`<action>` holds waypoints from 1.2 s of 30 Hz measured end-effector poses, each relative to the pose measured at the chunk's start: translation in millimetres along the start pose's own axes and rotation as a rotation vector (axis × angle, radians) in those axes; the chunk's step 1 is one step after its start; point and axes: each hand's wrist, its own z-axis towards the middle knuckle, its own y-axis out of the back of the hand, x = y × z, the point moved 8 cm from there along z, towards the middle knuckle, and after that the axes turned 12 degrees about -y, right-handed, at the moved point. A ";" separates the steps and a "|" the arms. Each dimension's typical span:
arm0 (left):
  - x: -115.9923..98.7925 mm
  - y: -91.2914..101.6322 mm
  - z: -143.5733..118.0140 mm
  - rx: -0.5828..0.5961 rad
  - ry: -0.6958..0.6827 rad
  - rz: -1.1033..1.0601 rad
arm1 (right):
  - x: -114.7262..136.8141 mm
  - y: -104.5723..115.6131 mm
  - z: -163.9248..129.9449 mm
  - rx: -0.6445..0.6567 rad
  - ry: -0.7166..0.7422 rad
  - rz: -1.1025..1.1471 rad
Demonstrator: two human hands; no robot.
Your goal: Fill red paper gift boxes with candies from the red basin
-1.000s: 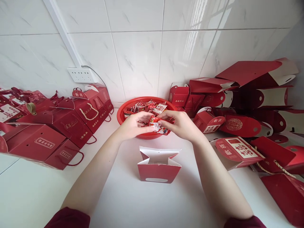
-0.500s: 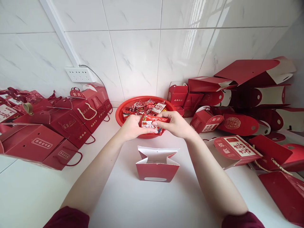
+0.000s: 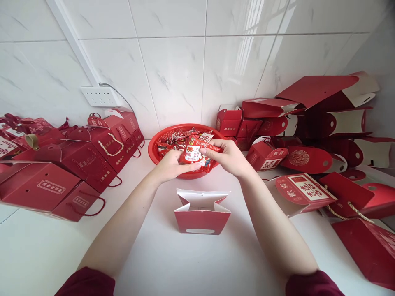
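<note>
Packets: a small bunch of red sweet packets [image 3: 194, 153] is held between both hands, just above the near rim of the red basket [image 3: 157, 144].
Left hand: the left hand [image 3: 169, 165] is closed under and beside the bunch, fingers curled, thumb pressing on it.
Right hand: the right hand [image 3: 227, 156] is closed on the right end of the bunch, fingertips pinching the wrappers.
Handling: the packets look light and thin, with soft, glossy film that probably crinkles and slides; loose ones could slip out, so a hold from both ends with a palm beneath seems safest.
Open box: a red box [image 3: 202, 213] with its white flaps spread stands on the desk [image 3: 173, 263], near the person and just in front of the basket.
Surroundings: closed red boxes with cord handles [image 3: 92, 156] lie to the left, flat and half-folded ones [image 3: 311, 156] pile up to the right.
Change: against the earlier frame, the bunch sits higher in the hands and looks more gathered; the box has not moved.
</note>
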 end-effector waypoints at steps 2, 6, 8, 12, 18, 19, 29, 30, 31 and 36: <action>-1.9 -0.8 0.6 -0.002 -0.035 -0.029 | -0.1 -0.9 -0.2 -0.001 -0.003 0.008; -1.0 -3.2 0.4 0.034 -0.025 -0.090 | -1.2 -4.4 -0.1 0.035 -0.011 0.027; -0.7 -3.3 -0.3 0.045 -0.003 -0.087 | -2.2 -5.2 0.1 0.044 -0.017 0.025; 3.1 -3.4 -3.2 0.043 0.100 -0.082 | -5.7 -7.8 1.1 0.081 -0.037 0.016; 6.4 -3.7 -5.2 0.053 0.171 -0.085 | -5.8 -11.9 1.4 0.126 -0.009 -0.007; 5.9 -4.1 -5.4 0.057 0.171 -0.086 | -5.0 -11.4 1.0 0.122 -0.004 -0.021; -30.5 -8.3 -14.8 0.119 0.024 0.293 | 13.9 -1.4 -21.8 0.276 0.001 -0.338; -33.3 -11.3 -17.7 0.191 0.041 0.284 | 17.2 5.9 -23.6 0.215 0.005 -0.368; -36.1 -14.7 -21.4 0.277 0.059 0.267 | 22.2 14.1 -26.3 0.140 0.019 -0.374; -49.0 -28.8 -43.8 0.666 0.078 0.223 | 59.4 33.3 -62.1 -0.028 0.144 -0.193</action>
